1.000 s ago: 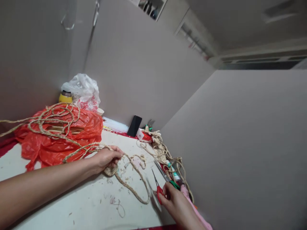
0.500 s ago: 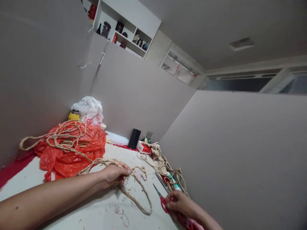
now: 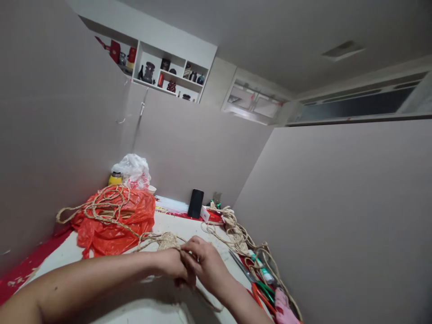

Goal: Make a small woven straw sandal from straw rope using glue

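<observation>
A: How is the grip set, and where is the cord?

B: The cord (image 3: 207, 300) seems to be pinched by the left hand (image 3: 176, 266). The right hand (image 3: 207, 265) is curled in against it; whether anything is pinched there cannot be told, as the fingertips are hidden. A slack length is seen hanging below the grip, and a coil (image 3: 168, 240) is laid just beyond it.

A: What is done, and what is left?

B: Long lengths look plaited already, and the coil appears gathered. The slack below is not gathered, and more is left draped over the red bag (image 3: 101, 240), left of the grip. How near the work is to finished cannot be judged.

A: And room for moving?

B: The right side is hemmed in by scissors (image 3: 265, 290), a heap of string (image 3: 238, 238) and, past them, the wall panel (image 3: 337, 207). Beyond the grip, a bare strip of bench (image 3: 173, 221) is bounded by a phone (image 3: 195, 204) along the far edge. The most open room is judged to be on the near side.
</observation>
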A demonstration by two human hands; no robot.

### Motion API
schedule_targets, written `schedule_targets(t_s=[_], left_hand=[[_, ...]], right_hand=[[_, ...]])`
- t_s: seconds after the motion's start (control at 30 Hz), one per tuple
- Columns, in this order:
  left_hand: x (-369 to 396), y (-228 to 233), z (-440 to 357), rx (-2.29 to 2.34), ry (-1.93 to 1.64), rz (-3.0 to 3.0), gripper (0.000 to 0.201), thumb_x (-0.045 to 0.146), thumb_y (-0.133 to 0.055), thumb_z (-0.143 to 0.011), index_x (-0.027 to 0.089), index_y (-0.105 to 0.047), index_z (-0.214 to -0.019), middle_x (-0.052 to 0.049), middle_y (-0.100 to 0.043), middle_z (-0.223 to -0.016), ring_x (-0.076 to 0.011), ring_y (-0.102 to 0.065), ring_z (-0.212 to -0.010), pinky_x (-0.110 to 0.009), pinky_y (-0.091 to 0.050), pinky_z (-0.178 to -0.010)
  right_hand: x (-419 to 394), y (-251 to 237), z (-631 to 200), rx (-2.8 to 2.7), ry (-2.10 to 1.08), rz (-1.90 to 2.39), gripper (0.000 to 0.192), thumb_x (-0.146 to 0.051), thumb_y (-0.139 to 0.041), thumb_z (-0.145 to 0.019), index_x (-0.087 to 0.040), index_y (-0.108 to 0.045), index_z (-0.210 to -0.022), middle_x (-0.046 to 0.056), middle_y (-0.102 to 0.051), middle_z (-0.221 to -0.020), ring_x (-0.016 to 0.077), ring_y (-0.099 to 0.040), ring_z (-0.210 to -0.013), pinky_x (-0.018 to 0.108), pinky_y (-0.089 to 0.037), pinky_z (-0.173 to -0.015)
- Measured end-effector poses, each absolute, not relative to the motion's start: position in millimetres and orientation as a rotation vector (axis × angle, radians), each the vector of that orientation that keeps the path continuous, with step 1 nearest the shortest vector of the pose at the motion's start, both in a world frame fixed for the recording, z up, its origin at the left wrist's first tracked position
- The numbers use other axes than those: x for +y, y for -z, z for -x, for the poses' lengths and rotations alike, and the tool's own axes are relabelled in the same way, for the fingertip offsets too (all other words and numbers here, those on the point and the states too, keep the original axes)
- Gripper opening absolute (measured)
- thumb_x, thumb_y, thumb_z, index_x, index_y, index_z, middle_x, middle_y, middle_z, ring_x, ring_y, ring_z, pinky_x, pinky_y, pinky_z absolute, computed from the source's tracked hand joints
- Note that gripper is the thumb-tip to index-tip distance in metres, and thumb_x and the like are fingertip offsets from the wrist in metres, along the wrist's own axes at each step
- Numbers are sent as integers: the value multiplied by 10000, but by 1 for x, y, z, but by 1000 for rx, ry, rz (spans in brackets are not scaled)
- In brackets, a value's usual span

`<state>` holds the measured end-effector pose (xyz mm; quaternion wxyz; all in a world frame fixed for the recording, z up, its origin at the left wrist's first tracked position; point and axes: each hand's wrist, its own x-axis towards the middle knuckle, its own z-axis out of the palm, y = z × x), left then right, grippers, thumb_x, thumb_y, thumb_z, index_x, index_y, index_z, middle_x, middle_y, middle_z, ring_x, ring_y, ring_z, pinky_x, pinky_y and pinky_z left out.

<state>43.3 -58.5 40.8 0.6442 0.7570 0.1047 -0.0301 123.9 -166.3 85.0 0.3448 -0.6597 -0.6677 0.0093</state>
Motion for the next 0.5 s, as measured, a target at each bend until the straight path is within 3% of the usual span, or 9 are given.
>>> schedule_targets(t_s=[0.07,0.17,0.23,0.33,0.4,0.5], left_hand=[[-54,-49,-37,261,73,-1742,84,238,-658,-553,157,-645,-571,26,-577,-489,-107,-508,-419,-239,-448,-462],[-39,-61,-29,337,33,-1811,264,320,-641,-654,173,-680,-870,1,-657,-664,-117,-575,-513,-246,-487,-532],[-24,-65,-28,444,-43,-1907,299,368,-602,-734,175,-656,-956,-16,-673,-739,-125,-592,-563,-251,-491,-558],[0,-61,-32,680,-191,-2082,280,339,-604,-793,146,-627,-995,-55,-667,-872,-168,-621,-760,-291,-504,-698],[14,-54,-38,825,-232,-2165,300,331,-563,-856,145,-583,-1092,-86,-622,-1066,-197,-605,-919,-362,-507,-799],[25,-40,-48,977,-220,-2237,335,322,-539,-884,162,-530,-1178,-88,-561,-1184,-211,-584,-999,-421,-508,-833]], right_hand=[[-164,-90,-131,-1691,-16,1662,153,-219,-538,-832,-204,-675,-766,52,-635,-751,172,-593,-690,271,-447,-651],[-168,-102,-146,-1546,-22,1612,147,-289,-487,-882,-199,-579,-812,42,-634,-724,155,-575,-589,263,-439,-575],[-172,-111,-154,-1447,-65,1568,161,-342,-431,-919,-209,-501,-863,23,-633,-707,129,-549,-491,239,-419,-488],[-172,-119,-163,-1338,-133,1484,183,-401,-415,-928,-223,-430,-886,2,-627,-695,111,-534,-451,219,-412,-446],[-168,-120,-168,-1304,-178,1436,194,-415,-447,-913,-223,-429,-888,-5,-619,-684,106,-524,-458,216,-414,-453],[-160,-114,-174,-1300,-280,1391,202,-405,-506,-879,-211,-465,-915,-4,-623,-676,102,-518,-471,213,-413,-455]])
